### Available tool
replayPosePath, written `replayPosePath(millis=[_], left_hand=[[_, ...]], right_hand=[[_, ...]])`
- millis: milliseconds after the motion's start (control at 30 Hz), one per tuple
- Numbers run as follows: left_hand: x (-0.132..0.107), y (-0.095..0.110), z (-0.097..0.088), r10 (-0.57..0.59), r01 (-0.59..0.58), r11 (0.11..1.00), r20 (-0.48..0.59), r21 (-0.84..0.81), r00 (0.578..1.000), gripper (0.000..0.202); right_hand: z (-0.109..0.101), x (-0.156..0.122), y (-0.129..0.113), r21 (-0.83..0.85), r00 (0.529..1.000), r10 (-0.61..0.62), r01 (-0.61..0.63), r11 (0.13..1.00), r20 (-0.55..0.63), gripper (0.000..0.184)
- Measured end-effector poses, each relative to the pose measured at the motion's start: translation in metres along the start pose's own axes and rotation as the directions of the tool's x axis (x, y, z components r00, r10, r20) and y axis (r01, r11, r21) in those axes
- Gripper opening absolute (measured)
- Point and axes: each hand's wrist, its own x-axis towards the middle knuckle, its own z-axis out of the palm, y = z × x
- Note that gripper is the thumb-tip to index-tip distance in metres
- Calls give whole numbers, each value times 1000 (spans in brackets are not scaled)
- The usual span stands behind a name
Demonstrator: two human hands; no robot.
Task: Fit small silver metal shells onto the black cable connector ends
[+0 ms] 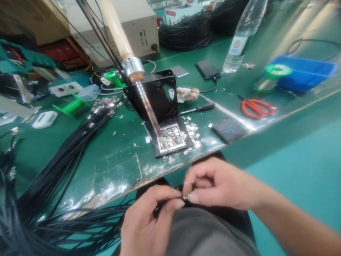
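Over my lap, my left hand (149,217) pinches a black cable close to its end, between thumb and forefinger. My right hand (222,185) meets it there, thumb and forefinger closed on the small metal connector (185,197) at the cable tip. The fingers partly hide this connector. A wooden-handled soldering iron (133,67) slants down over the bench, its tip above a dark plate (173,151) that carries small metal pieces. Loose black cables (87,224) hang at the bench edge, left of my left hand.
On the green bench (122,160) lies a bundle of connector-ended cables (66,149). A black fan (160,92) stands behind the plate. Rightward are a screwdriver (205,107), orange-handled scissors (257,108), a solder spool (274,76), a blue tray (309,73) and a water bottle (241,42).
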Motion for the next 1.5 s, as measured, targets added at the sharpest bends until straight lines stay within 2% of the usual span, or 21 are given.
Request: replayPosePath(millis=[300,500,700,833,1000,1067,1167,1267,1400,1500], left_hand=[[2,4,0,20,-20,1000,6,2,1000,13],[4,6,0,15,-14,1000,41,-26,999,15],[7,8,1,35,-29,995,65,-94,997,24],[10,12,0,86,-77,993,105,-87,991,30],[9,9,1,106,-97,990,95,-102,990,28],[7,6,2,99,-90,990,78,-112,992,26],[3,2,4,77,-69,989,57,-134,995,23],[0,0,6,57,-50,988,47,-146,997,21],[-3,0,7,16,-4,985,66,-171,998,18],[-4,1,7,-55,71,978,85,-197,995,16]], right_hand=[[0,1,3,5,1000,9,-9,1000,1,12],[-2,0,6,-44,1000,2,-3,999,-20,13],[-7,-1,7,-124,999,29,-26,992,21,18],[-7,0,7,-132,999,15,-10,991,41,14],[-4,-1,12,-91,999,2,1,996,38,8],[-1,-2,15,-100,999,-42,41,994,-3,7],[5,-2,18,-163,978,-193,179,970,-81,3],[8,-1,22,-267,927,-356,315,911,-121,9],[10,0,26,-364,870,-478,408,837,-124,15],[10,0,27,-461,795,-600,500,733,-91,14]])
